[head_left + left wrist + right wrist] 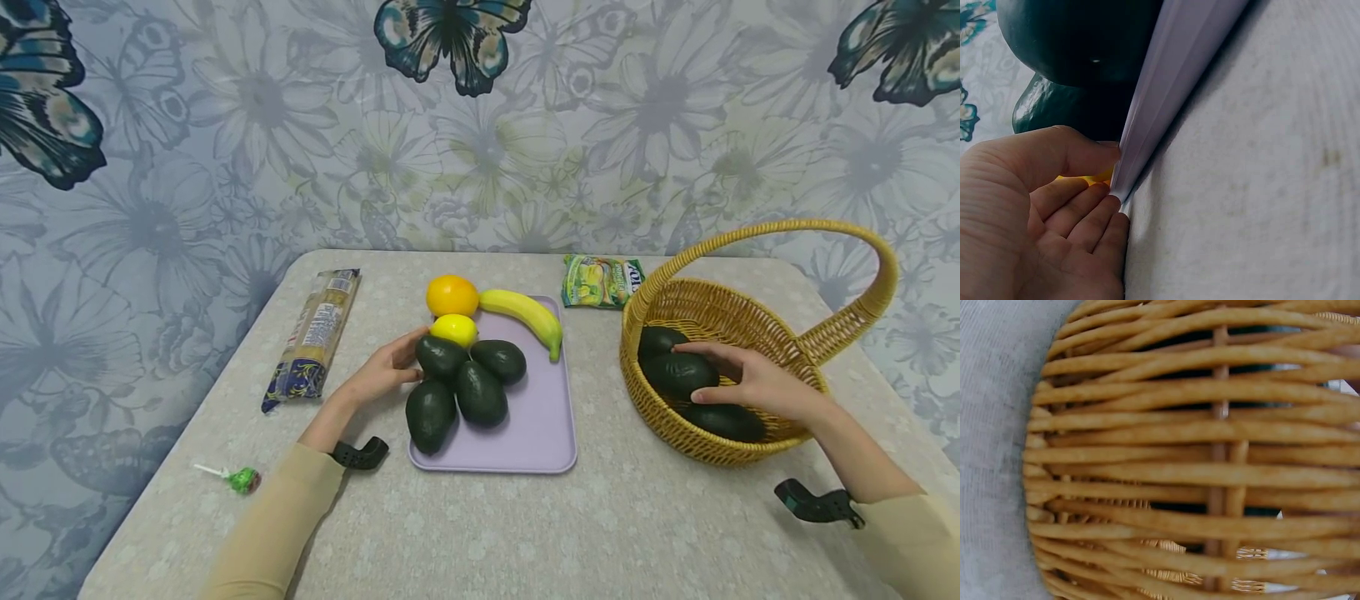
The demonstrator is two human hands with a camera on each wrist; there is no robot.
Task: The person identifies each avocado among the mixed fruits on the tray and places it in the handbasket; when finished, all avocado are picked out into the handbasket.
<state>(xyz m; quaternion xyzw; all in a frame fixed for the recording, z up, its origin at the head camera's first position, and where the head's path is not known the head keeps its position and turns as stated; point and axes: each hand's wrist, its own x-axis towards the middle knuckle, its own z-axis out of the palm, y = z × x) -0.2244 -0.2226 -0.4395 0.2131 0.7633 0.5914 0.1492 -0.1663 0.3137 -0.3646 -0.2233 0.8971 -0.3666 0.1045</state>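
Note:
The lilac tray [536, 433] carries several dark green avocados [482, 395], a lemon [454, 331], an orange [452, 297] and a banana [522, 317]. At its left edge is my left hand [386, 367], thumb and fingers apart; in the left wrist view the fingertips [1105, 199] meet the tray's side, beside the avocados. Inside the wicker basket [675, 433] on the right, my right hand [757, 383] grips an avocado [678, 377] between thumb and fingers. Two more avocados lie around it there. Basket weave [1197, 469] hides most of that hand in the right wrist view.
A bag of pasta [318, 333] lies at the left of the table [480, 542], with a green lollipop [243, 480] nearer me. Behind, between tray and basket, is a green-yellow packet [600, 282]. The basket's tall handle [795, 227] arches over it, and a wall rises behind the table.

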